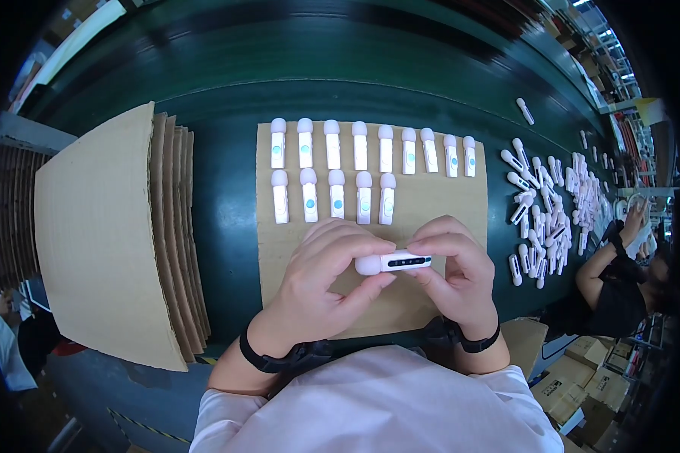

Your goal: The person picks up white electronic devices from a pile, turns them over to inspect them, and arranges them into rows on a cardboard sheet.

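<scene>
Over the near part of a flat cardboard sheet [446,215], I hold a small white wand massager [406,262] sideways between both hands. Its rounded pale-pink head points left, and a dark panel with small marks faces up. My left hand [321,275] pinches it near the head with thumb and forefinger. The thumb and fingers of my right hand [459,272] close on its other end. Beyond my hands, several like massagers lie in two rows on the sheet, heads away from me, such as the far-row one [360,149] and the near-row one [387,200]. Some carry a blue round spot.
A stack of cardboard sheets [106,241] stands left on the dark green table [230,249]. To the right lies a loose pile of massagers [548,219]. Another person [619,283] works at the far right. Cardboard boxes [582,381] sit below the table at right.
</scene>
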A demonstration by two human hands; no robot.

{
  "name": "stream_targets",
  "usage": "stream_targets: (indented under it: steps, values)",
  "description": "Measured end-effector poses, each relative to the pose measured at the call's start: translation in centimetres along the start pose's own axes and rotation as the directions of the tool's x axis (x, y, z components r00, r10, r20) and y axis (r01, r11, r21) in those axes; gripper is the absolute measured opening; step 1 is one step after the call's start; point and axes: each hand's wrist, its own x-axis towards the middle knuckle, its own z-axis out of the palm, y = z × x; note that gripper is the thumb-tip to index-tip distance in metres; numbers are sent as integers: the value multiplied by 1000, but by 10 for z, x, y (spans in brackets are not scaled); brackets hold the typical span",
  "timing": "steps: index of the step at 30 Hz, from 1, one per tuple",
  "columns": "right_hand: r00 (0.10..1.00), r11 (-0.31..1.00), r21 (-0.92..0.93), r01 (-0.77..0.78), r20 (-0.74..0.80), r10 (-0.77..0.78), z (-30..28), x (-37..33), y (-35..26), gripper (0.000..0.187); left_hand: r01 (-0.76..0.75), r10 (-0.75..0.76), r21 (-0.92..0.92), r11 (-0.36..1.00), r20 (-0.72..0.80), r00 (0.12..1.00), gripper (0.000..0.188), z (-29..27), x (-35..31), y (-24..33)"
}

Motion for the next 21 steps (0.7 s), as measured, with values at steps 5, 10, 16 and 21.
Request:
stream_targets:
  steps: [5, 10, 16, 21]
  values:
    - [1000, 998, 67, -4, -17, 5, 5, -1, 2, 29, -18, 19, 66, 998, -14, 1000, 29, 2, 0, -2]
    - [999, 997, 62, 35, -35, -33, 9, 7, -11, 30, -14, 15, 121, 993, -9, 1000, 32, 4, -3, -8]
    - [998, 994, -84, 63, 8, -63, 6, 7, -10, 25, -3, 1, 198, 980, 11, 1000, 34, 9, -4, -11]
    - [997, 996, -88, 26, 74, -19, 6, 9, -11, 26, 64, -70, 167, 984, 25, 997, 31, 10, -4, -4]
